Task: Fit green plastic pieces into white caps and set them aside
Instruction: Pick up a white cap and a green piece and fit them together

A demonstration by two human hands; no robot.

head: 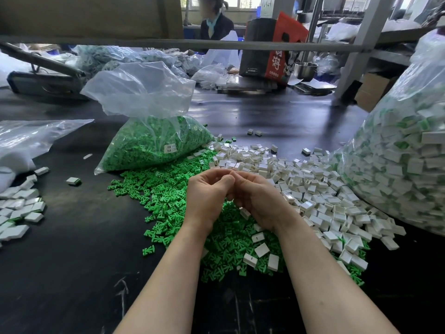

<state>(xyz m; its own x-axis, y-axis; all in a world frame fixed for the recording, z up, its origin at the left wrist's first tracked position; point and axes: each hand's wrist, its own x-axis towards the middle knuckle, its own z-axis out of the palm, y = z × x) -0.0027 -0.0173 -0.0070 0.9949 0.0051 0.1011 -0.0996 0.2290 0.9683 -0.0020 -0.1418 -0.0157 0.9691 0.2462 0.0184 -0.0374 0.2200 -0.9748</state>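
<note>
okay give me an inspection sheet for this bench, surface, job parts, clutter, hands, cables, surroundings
Surface: dark table, scuffed near the front edge.
Job's things: loose green pieces heaped centre; white caps heaped to their right; open bag of green pieces behind; big bag of assembled parts far right; white pieces piled far left.
Clutter: metal bowl, red and black carton, empty plastic bags.
Grippers: left hand and right hand meet fingertip to fingertip above the heaps; whatever they hold is hidden.
Cables: nothing seen.
Surroundings: another person seated behind; metal rack.
</note>
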